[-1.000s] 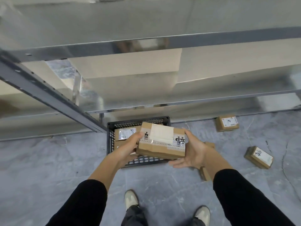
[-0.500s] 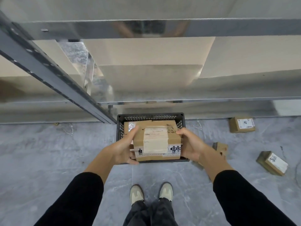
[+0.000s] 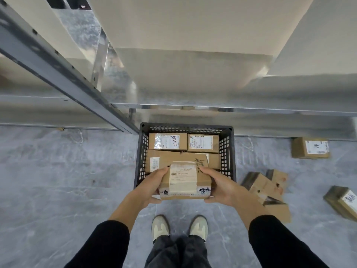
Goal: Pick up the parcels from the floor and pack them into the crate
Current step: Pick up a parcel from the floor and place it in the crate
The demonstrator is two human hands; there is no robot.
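Person is standing over the black crate (image 3: 226, 151) on the grey floor (image 3: 58, 171), holding one taped parcel (image 3: 184, 178) btwn both hands, just above the crate's near edge. L hand (image 3: 149, 187) is gripping the parcel's left side, thumb lying on top, fingers (image 3: 154, 200) curling under the bottom edge. R hand (image 3: 221, 187) is doing the same on the right side: thumb on top, fingers wrapping underneath. Parcel is sitting roughly level, w/ wide tape strip and label facing up.

Inside the crate, 2 labelled parcels (image 3: 167, 141) are lying side by side along the far wall. A larger box (image 3: 154, 162) is lying in front of them, partly hidden by the held parcel. Crate is sitting at the foot of a metal shelf rack (image 3: 58, 68).

Right of the crate, more are lying on the floor: a rack-side parcel (image 3: 310, 147), a tumbled cluster (image 3: 262, 185) near the crate, and an edge parcel (image 3: 342, 202) by the frame border. Pale shoes (image 3: 160, 227) are showing below, toes pointing at the crate.
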